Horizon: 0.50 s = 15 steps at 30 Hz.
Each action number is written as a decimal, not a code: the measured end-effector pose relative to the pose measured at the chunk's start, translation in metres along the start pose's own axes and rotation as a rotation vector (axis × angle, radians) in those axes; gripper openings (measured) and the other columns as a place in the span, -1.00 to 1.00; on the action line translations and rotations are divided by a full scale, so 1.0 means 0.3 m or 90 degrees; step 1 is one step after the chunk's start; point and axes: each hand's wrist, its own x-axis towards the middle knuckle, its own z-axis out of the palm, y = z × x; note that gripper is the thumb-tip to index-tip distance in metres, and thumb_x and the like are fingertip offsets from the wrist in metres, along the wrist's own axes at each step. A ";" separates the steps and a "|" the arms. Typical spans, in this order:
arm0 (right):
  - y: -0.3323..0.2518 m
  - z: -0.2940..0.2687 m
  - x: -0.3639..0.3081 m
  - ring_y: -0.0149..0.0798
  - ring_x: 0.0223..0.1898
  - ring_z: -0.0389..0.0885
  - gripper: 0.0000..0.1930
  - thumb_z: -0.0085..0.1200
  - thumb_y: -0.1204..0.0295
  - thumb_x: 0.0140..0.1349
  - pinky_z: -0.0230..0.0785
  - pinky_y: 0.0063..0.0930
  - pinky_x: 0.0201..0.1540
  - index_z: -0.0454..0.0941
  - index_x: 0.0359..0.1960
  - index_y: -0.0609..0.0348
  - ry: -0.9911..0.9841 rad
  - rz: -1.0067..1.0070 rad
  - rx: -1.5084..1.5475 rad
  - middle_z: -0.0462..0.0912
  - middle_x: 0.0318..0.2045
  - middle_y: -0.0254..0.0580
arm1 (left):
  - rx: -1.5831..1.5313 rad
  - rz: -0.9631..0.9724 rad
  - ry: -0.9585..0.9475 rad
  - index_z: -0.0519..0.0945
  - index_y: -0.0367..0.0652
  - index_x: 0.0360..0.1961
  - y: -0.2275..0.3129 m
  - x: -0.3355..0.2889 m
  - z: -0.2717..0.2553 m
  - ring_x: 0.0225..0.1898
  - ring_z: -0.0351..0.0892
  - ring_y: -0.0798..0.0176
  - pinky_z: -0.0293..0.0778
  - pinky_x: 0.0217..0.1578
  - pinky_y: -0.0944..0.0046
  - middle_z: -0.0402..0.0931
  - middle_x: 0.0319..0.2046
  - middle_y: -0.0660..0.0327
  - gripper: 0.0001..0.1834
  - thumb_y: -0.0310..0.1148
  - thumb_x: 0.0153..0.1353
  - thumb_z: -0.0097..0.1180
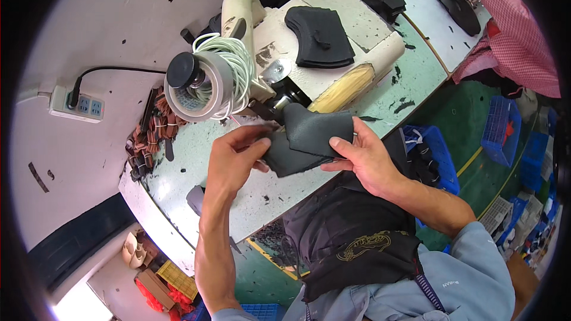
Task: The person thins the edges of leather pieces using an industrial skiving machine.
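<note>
Two overlapping black leather-like pieces are held up between my hands, in front of the cream machine (380,21). My left hand (232,163) pinches the lower piece (288,157) by its left edge, thumb on top. My right hand (370,160) grips the right edge of the upper, curved piece (321,132), with the thumb on its face; its fingers also reach the lower piece's right end. Just behind the pieces is the machine's dark metal working part (291,92), partly hidden. On top of the machine lies a stack of similar black pieces (324,35).
A coil of pale cord (241,68) hangs on the machine's lamp-like arm beside a black knob (183,70). Bundled brown strips (148,137) lie at the table's left. Black scraps litter the table (238,199). Blue baskets (440,157) stand on the floor to the right.
</note>
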 end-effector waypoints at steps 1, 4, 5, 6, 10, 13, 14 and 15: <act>0.002 0.000 0.001 -0.27 -0.04 0.60 -0.67 -0.10 0.54 0.38 0.65 -0.28 -0.10 0.25 0.15 0.19 0.003 -0.001 0.002 0.50 0.01 -0.19 | 0.020 -0.018 0.022 0.65 -0.36 -0.13 -0.001 -0.001 0.001 -0.50 0.57 0.39 0.48 -0.62 0.39 0.63 -0.38 0.15 -0.71 -0.38 0.19 0.22; 0.005 0.008 0.002 -0.27 -0.02 0.59 -0.67 -0.11 0.54 0.39 0.65 -0.27 -0.09 0.23 0.16 0.20 -0.003 0.002 0.007 0.49 0.03 -0.18 | 0.068 -0.057 0.064 0.66 -0.35 -0.15 0.007 0.010 0.002 -0.53 0.56 0.41 0.46 -0.64 0.41 0.64 -0.41 0.15 -0.72 -0.37 0.17 0.24; 0.008 0.013 0.002 -0.27 -0.02 0.59 -0.67 -0.11 0.54 0.39 0.64 -0.26 -0.08 0.22 0.16 0.20 -0.004 0.009 0.011 0.48 0.03 -0.18 | 0.162 -0.092 0.081 0.67 -0.33 -0.16 0.023 0.012 0.009 -0.54 0.56 0.41 0.45 -0.64 0.41 0.64 -0.42 0.16 -0.72 -0.36 0.17 0.25; 0.008 0.015 0.002 -0.27 -0.01 0.58 -0.67 -0.11 0.54 0.39 0.64 -0.25 -0.07 0.22 0.16 0.20 -0.004 0.015 0.015 0.48 0.03 -0.18 | 0.257 -0.126 0.097 0.67 -0.32 -0.16 0.039 0.016 0.018 -0.55 0.56 0.41 0.44 -0.64 0.41 0.64 -0.42 0.16 -0.72 -0.35 0.16 0.26; -0.008 -0.009 0.006 -0.26 0.00 0.58 -0.66 -0.12 0.54 0.39 0.64 -0.24 -0.07 0.20 0.17 0.21 -0.009 -0.016 -0.014 0.47 0.04 -0.17 | 0.285 -0.089 0.103 0.68 -0.30 -0.15 0.066 0.035 0.045 -0.59 0.55 0.41 0.44 -0.63 0.40 0.63 -0.45 0.17 -0.71 -0.34 0.15 0.27; 0.006 -0.009 0.001 -0.25 0.01 0.57 -0.65 -0.11 0.55 0.39 0.63 -0.24 -0.06 0.20 0.18 0.21 -0.005 -0.018 0.032 0.46 0.06 -0.17 | 0.023 0.022 0.027 0.67 -0.32 -0.16 -0.001 0.002 0.003 -0.66 0.52 0.38 0.45 -0.60 0.39 0.62 -0.50 0.18 -0.71 -0.34 0.17 0.24; 0.006 -0.006 0.001 -0.25 0.01 0.57 -0.65 -0.11 0.55 0.39 0.63 -0.24 -0.06 0.20 0.18 0.21 -0.005 -0.016 0.032 0.46 0.06 -0.17 | 0.022 0.020 0.028 0.67 -0.32 -0.16 -0.004 0.003 0.000 -0.66 0.52 0.38 0.45 -0.60 0.39 0.62 -0.50 0.18 -0.71 -0.34 0.17 0.24; 0.005 -0.002 0.001 -0.24 0.00 0.58 -0.66 -0.11 0.55 0.39 0.64 -0.24 -0.07 0.21 0.17 0.21 -0.006 -0.015 0.035 0.46 0.06 -0.16 | 0.071 -0.024 0.051 0.67 -0.32 -0.16 -0.005 0.008 -0.002 -0.66 0.53 0.37 0.46 -0.58 0.40 0.62 -0.50 0.18 -0.72 -0.35 0.17 0.23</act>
